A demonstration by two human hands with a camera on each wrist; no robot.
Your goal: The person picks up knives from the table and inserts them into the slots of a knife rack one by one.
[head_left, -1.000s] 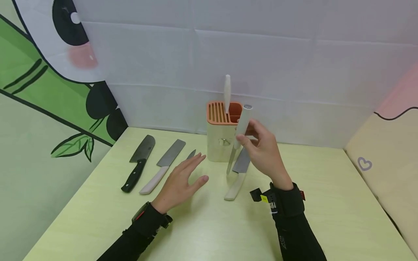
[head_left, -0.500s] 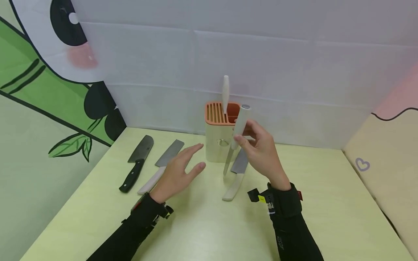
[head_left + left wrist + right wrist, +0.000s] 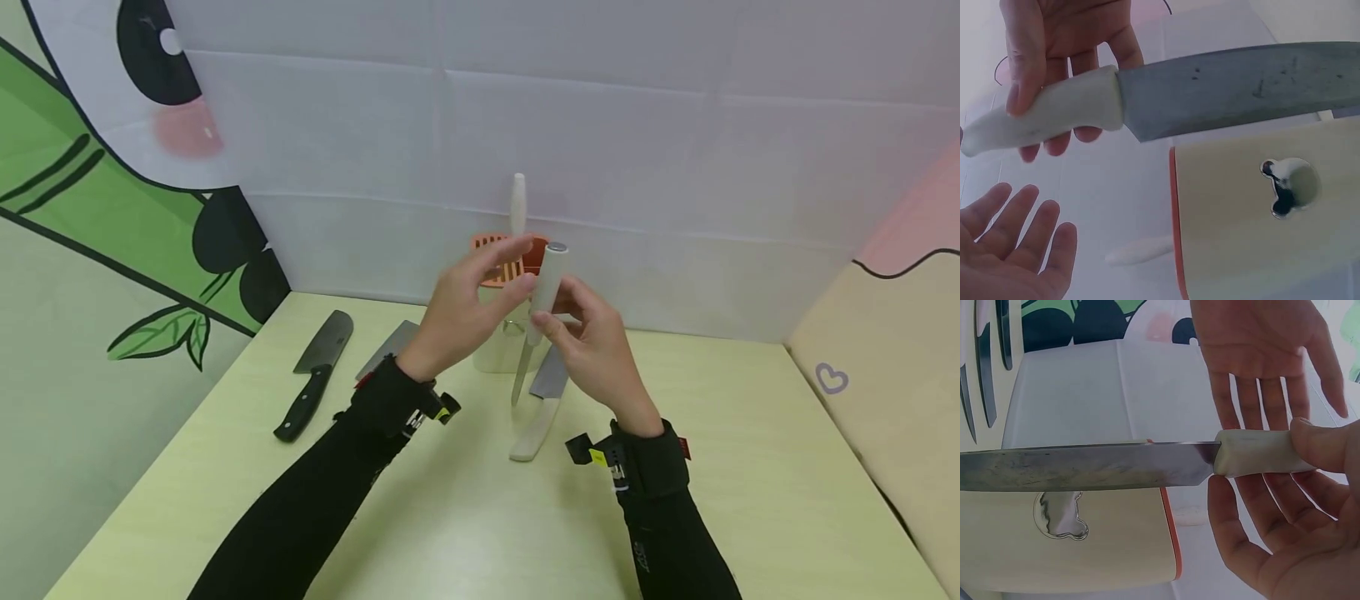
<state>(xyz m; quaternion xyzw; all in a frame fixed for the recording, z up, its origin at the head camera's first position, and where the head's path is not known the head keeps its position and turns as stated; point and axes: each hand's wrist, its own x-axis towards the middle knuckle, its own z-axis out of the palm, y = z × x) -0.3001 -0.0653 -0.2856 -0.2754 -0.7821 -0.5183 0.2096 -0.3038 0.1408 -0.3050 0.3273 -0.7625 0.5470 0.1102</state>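
- Head view: black-handled knife (image 3: pixel 317 373) lies left; left hand (image 3: pixel 468 310), fingers loosely spread, partly hides the block (image 3: pixel 491 357).
- Left wrist view: right hand (image 3: pixel 1075 34) grips the held knife (image 3: pixel 1169 97).
- Right wrist view: held knife crosses before the block, left hand behind its handle.

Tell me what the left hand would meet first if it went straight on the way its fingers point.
The left hand would probably meet the white knife handle in the grip of the right hand first; depth is unclear, so it might pass behind.
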